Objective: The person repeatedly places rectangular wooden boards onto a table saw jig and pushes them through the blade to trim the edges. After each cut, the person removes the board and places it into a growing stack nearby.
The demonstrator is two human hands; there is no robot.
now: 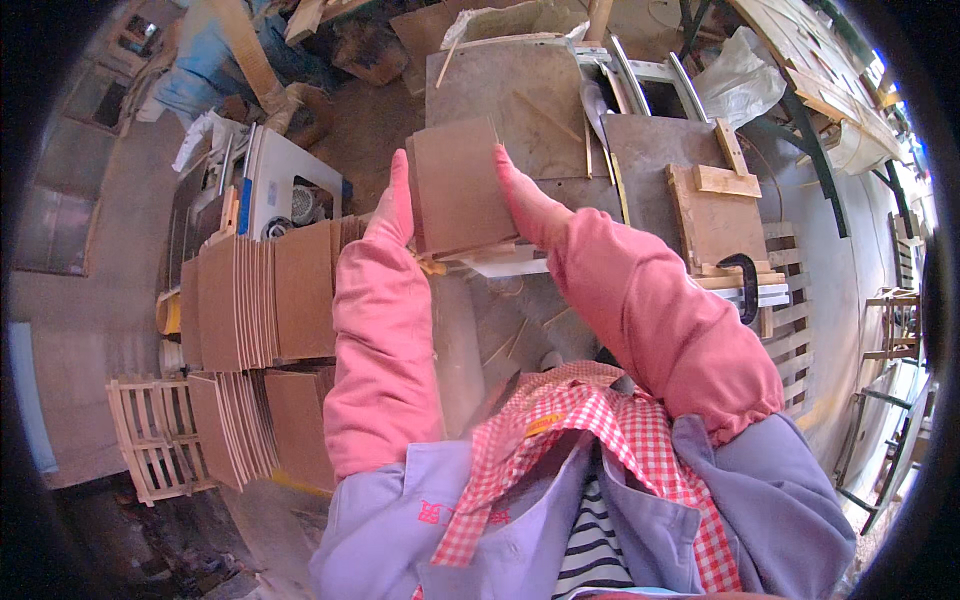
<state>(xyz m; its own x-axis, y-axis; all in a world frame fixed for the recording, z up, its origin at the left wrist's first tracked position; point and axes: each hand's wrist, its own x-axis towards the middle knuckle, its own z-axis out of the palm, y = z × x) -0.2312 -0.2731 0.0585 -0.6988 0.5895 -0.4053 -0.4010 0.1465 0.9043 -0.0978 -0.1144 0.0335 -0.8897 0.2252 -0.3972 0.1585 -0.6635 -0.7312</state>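
Note:
Between my two hands is a small stack of flat brown boards, its top board facing up. My left hand presses along the left edges with straight fingers. On the opposite side, my right hand lies against the right edges, fingers stretched forward. The stack is at the near edge of a grey metal work table; whether it rests on the table or is held clear of it, I cannot tell. Pink sleeves cover both forearms.
Several rows of similar brown boards stand at my left, near a slatted wooden pallet. A white machine housing is beyond them. To the right, a wooden jig sits on the table with a black clamp.

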